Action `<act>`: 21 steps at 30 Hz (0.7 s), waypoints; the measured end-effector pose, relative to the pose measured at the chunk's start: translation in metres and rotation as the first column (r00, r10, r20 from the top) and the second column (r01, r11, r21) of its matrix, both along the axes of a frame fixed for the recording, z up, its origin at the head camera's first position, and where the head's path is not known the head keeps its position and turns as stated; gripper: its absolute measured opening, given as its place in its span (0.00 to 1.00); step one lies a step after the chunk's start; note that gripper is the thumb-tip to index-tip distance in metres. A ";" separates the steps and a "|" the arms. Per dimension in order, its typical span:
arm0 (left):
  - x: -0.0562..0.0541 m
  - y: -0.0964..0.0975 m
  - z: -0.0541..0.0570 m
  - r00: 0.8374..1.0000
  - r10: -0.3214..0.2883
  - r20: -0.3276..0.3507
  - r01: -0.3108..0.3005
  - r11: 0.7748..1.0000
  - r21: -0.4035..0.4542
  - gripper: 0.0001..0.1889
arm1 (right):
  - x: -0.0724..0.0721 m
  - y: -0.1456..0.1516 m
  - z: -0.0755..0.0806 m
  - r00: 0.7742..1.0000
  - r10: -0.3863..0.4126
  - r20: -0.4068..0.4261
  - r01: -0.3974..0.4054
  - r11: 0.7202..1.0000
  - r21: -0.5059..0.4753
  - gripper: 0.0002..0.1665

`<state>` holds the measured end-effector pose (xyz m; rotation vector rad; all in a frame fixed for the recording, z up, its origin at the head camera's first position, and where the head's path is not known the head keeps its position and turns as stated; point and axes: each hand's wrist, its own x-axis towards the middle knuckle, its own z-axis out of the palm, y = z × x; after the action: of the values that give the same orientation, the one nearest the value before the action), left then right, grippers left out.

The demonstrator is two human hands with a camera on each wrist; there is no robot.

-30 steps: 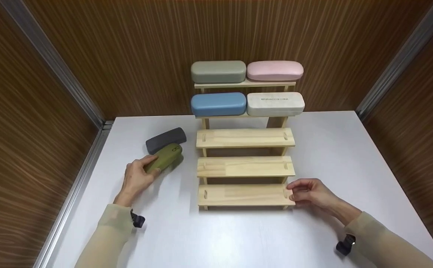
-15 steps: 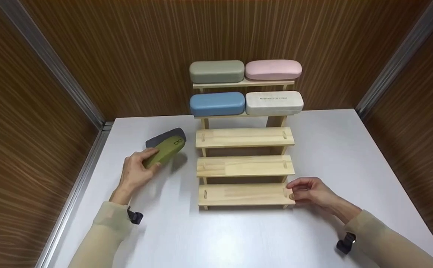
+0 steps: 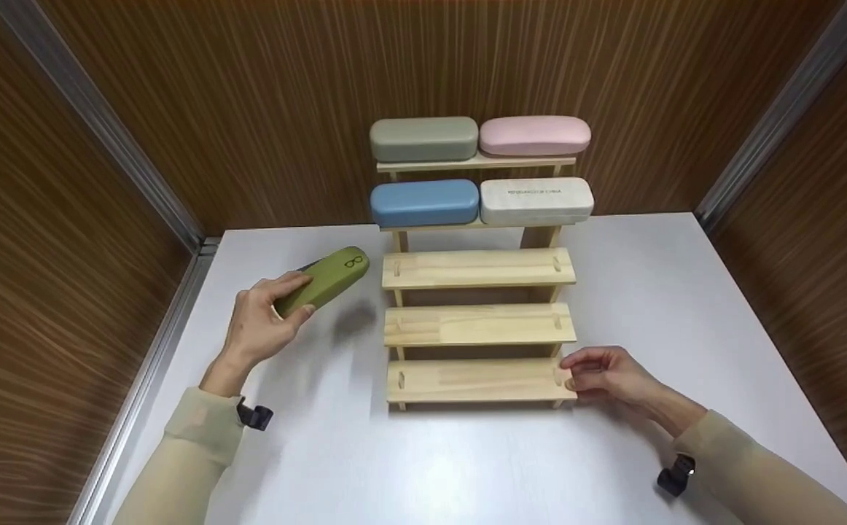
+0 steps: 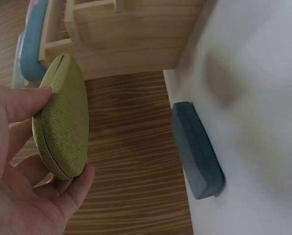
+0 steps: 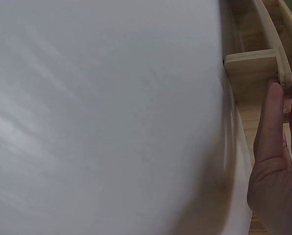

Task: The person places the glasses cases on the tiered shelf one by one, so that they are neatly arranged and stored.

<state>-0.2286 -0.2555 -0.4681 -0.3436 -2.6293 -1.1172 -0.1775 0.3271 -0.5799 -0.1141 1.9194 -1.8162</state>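
My left hand [image 3: 262, 321] grips a green glasses case [image 3: 325, 281] by its near end, thumb on one side and fingers on the other. A small drawing of glasses marks the case's far end. In the left wrist view the green case [image 4: 67, 117] is raised above the table, apart from a dark grey-blue glasses case [image 4: 197, 149] lying there. From the head, the green case mostly hides that dark one. My right hand [image 3: 613, 375] pinches the right end of the lowest step of a wooden tiered rack [image 3: 478, 379]; the right wrist view shows thumb and fingers around the board's edge [image 5: 284, 81].
On the rack's top step sit a grey-green case [image 3: 423, 140] and a pink case [image 3: 535, 135]. Below them are a blue case [image 3: 425, 203] and a white case [image 3: 536, 201]. Wood-grain panels [image 3: 285, 109] enclose the white table [image 3: 438, 467] at the back and sides.
My left hand has lifted the green case off the table and moved it away from me and upward, now covering most of the dark case. My right hand stays on the rack.
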 end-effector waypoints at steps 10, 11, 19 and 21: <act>-0.001 0.011 0.022 0.997 -0.065 -0.029 0.065 0.998 -0.016 0.24 | -0.002 0.000 0.000 1.000 0.005 0.006 -0.005 1.000 0.009 0.18; -0.001 0.013 0.024 0.997 -0.072 -0.021 0.072 0.997 -0.012 0.24 | -0.001 0.000 0.000 1.000 0.004 0.008 -0.004 1.000 0.011 0.17; -0.001 0.026 0.032 0.991 -0.131 0.029 0.131 0.991 0.008 0.25 | 0.000 -0.001 0.001 1.000 -0.007 0.003 0.007 1.000 0.015 0.19; -0.002 0.030 0.033 0.988 -0.150 0.032 0.150 0.989 0.014 0.25 | 0.000 -0.001 0.001 1.000 -0.012 0.007 0.012 1.000 0.016 0.19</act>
<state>-0.2305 -0.2256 -0.4348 -0.5335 -2.6616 -1.1932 -0.1780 0.3262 -0.5786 -0.0912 1.9334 -1.8067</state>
